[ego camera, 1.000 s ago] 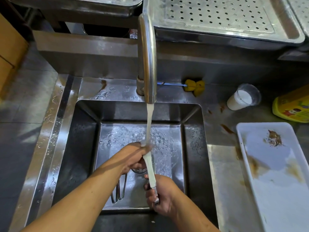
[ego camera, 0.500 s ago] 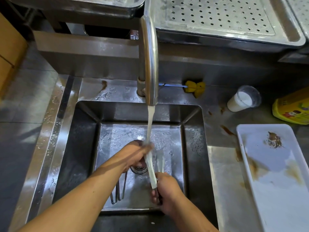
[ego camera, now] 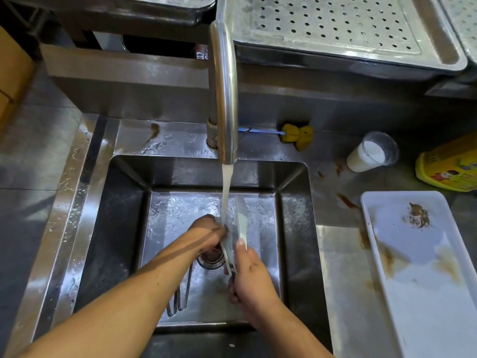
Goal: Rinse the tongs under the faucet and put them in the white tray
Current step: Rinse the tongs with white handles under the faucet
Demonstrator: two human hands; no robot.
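Water streams from the steel faucet (ego camera: 224, 94) into the sink (ego camera: 294, 215). My right hand (ego camera: 251, 277) grips the hinge end of the light-coloured tongs (ego camera: 241, 220), whose two arms point up and away into the stream. My left hand (ego camera: 206, 235) pinches the left arm of the tongs right where the water hits. The white tray (ego camera: 423, 267), smeared with brown stains, lies on the counter to the right of the sink.
A second metal utensil (ego camera: 180, 295) lies on the sink floor beside the drain (ego camera: 210, 259). Behind the sink are a yellow sponge brush (ego camera: 296, 135), a cup of white liquid (ego camera: 369, 153) and a yellow container (ego camera: 449, 169). Perforated steel trays (ego camera: 335, 24) sit at the back.
My right hand has moved up toward the stream and the tongs' two arms have spread apart. My left hand has shifted slightly right along the left arm.
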